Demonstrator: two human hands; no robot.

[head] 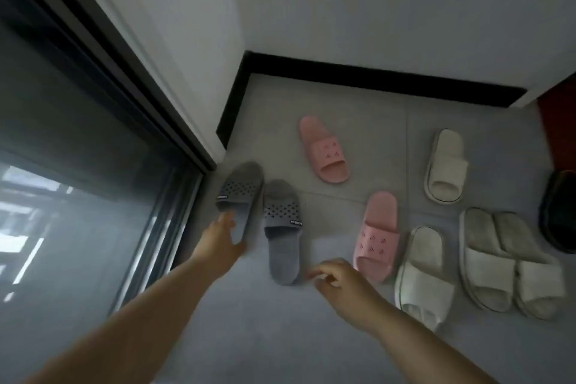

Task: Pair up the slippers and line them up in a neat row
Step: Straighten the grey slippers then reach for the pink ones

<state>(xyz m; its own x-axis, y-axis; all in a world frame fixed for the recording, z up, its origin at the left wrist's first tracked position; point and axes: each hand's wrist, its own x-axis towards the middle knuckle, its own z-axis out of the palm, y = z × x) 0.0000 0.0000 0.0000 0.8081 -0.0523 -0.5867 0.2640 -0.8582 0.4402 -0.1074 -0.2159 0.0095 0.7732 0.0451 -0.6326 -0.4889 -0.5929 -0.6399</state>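
Left hand (223,238) grasps heel of tilted grey slipper (238,196) by the glass door (78,140); its mate (282,232) lies just right, toe away. Right hand (338,279) loose, empty, near mate's heel.

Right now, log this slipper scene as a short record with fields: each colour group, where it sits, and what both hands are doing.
grey slippers: two side by side near the glass door, one tilted, the other flat
pink slippers: apart, one nearer the wall, one closer
white slippers: two overlapping, two singles apart
dark slipper: at right edge, partly cut off
left hand: touching the tilted grey slipper's heel; grip unclear
right hand: empty, fingers loosely curled beside the other grey slipper
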